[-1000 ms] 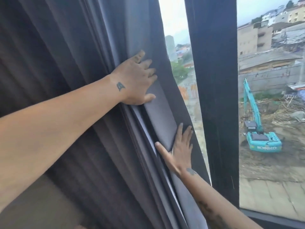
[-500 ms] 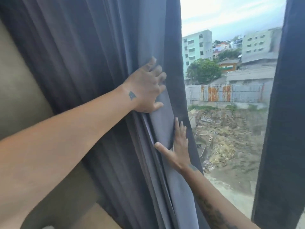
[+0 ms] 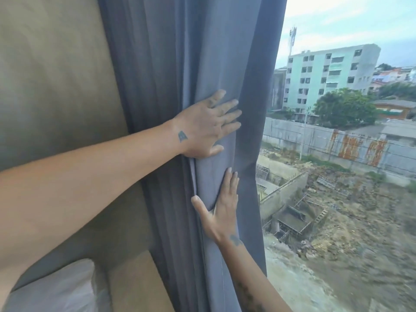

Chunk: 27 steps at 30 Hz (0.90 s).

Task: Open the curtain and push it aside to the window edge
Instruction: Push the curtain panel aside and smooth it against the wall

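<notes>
The grey curtain [image 3: 184,52] hangs gathered in thick folds against the beige wall [image 3: 56,86], its free edge next to the glass. My left hand [image 3: 207,127] lies flat on the folds at mid height, fingers spread and pressing the cloth. Below it my right hand [image 3: 220,210] also rests flat on the curtain, fingers pointing up and thumb out to the left. Neither hand closes around the fabric.
The window [image 3: 349,154] to the right is uncovered and shows a building site and a pale green block. A white pillow [image 3: 56,289] lies at the bottom left beside a beige ledge [image 3: 132,282].
Both hands have pushed the curtain leftward until it bunches against the wall. The dark curtain panel on the right has left the view and much more window shows.
</notes>
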Tool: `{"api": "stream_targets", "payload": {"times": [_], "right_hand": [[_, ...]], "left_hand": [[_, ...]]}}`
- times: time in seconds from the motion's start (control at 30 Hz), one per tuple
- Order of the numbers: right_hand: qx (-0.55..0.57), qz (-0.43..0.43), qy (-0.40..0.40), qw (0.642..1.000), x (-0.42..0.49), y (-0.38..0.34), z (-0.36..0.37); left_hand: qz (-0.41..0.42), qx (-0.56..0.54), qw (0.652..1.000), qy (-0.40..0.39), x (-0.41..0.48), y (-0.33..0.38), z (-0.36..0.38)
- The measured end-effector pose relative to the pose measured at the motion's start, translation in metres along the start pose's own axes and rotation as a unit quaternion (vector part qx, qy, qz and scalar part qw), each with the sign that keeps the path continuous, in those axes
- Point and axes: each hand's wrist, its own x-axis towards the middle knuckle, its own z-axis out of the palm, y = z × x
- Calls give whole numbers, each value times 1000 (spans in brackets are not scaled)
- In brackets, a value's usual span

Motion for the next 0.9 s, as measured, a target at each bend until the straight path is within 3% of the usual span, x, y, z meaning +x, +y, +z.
{"api": "stream_targets", "payload": {"times": [0.23,0.47,0.9], "right_hand": [[-70,-101,-62,990,36,22,44],[-164,-220,-139,951,83,48,69],[-170,-245,-144,944,140,62,151]], "left_hand": [[-21,0,999,-47,-20,-12,60],[-48,-2,998,-50,-31,-24,108],[-64,61,996,-5,-36,-58,195]]}}
